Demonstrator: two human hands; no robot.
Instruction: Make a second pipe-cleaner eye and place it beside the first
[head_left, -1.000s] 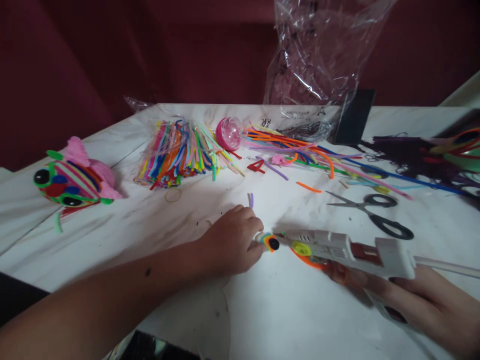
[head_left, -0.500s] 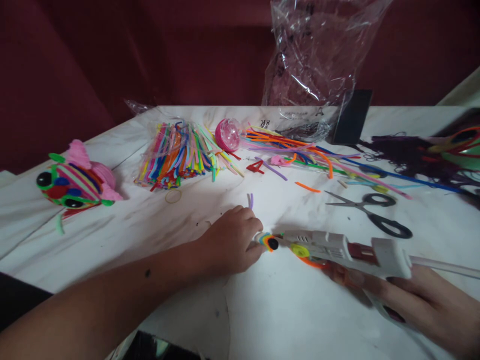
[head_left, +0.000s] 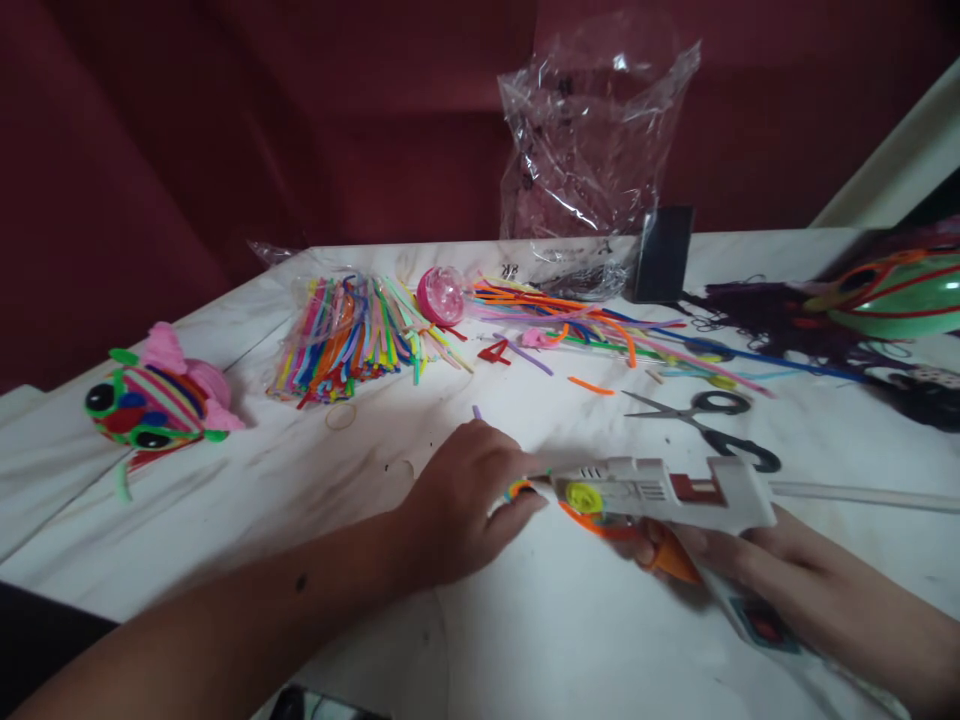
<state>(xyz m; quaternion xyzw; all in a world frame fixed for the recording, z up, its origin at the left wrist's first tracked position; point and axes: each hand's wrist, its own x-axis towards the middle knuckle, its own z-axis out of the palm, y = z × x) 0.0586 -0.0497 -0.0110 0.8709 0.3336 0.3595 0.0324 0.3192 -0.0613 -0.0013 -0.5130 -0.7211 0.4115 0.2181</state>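
Observation:
My left hand is closed around a small rainbow-striped craft piece; my fingers hide most of it. My right hand grips a white hot glue gun with a clear glue stick coming out of its back. The nozzle points left and reaches the fingertips of my left hand, by the striped piece. Below the barrel shows an orange strip, with a yellow disc against the gun; how these are held is unclear. Under my left hand a short purple pipe cleaner sticks out.
Scissors lie open beyond the glue gun. Behind are a bundle of pipe cleaners, a pink clear-topped ball, loose pipe cleaners, a plastic bag and a black box. A pipe-cleaner fish sits left, a green balloon-like thing right.
My left fingers have moved over the striped piece, covering its black dot. The glue gun has shifted slightly left, its nozzle now at my left fingertips. The view has tilted up a little.

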